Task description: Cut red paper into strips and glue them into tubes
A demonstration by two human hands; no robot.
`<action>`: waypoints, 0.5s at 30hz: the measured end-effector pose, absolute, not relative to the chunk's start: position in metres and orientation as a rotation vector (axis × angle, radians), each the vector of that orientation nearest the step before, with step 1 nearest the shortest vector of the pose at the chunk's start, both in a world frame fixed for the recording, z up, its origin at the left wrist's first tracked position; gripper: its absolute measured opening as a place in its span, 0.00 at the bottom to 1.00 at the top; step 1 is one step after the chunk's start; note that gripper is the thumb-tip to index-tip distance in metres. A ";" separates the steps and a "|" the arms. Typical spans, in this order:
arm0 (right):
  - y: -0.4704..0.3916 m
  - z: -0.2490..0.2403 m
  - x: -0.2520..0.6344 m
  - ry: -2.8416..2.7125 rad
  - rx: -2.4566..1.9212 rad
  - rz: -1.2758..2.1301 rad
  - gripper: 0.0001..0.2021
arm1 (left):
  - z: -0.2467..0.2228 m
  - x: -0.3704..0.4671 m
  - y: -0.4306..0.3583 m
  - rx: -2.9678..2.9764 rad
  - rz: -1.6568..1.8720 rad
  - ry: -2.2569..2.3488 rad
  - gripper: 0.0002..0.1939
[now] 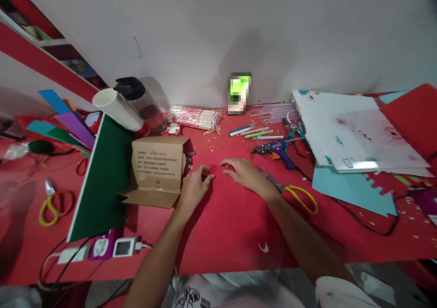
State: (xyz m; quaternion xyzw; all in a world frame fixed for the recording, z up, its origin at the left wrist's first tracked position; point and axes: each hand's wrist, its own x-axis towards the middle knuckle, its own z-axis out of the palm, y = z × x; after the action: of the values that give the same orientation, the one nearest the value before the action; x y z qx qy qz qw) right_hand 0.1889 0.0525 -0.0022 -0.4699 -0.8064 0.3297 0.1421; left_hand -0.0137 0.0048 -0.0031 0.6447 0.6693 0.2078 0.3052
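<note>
A red sheet (223, 221) lies on the red table in front of me, and a small red piece (215, 170) shows between my hands. My left hand (197, 185) has its thumb and fingers bent close together at the left of that piece; whether they pinch anything is too small to tell. On the right, my right hand (241, 173) rests over the sheet with thumb and index finger a little apart, nothing visible between them. Yellow-handled scissors (300, 197) lie just right of my right hand.
A cardboard box (157, 169) and an upright green board (102, 185) stand at the left. A blue glue gun (282, 152), pens (256, 134) and a phone (239, 94) are farther back. White sheets (362, 135) are at the right.
</note>
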 end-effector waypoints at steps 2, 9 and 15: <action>0.053 -0.007 0.190 -2.301 -1.335 0.956 0.13 | -0.003 -0.014 0.005 1.708 0.534 1.781 0.06; 0.050 -0.013 0.191 -2.260 -1.311 0.980 0.13 | -0.005 -0.015 0.005 1.677 0.529 1.796 0.07; 0.050 -0.021 0.195 -2.193 -1.331 1.016 0.13 | -0.003 -0.016 0.007 1.633 0.520 1.812 0.09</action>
State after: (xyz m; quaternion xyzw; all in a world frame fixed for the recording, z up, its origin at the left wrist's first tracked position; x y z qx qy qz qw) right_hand 0.1948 0.0498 -0.0206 -0.4737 -0.7802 0.3616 0.1900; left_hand -0.0155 0.0070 -0.0034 0.6206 0.6887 0.1977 0.3184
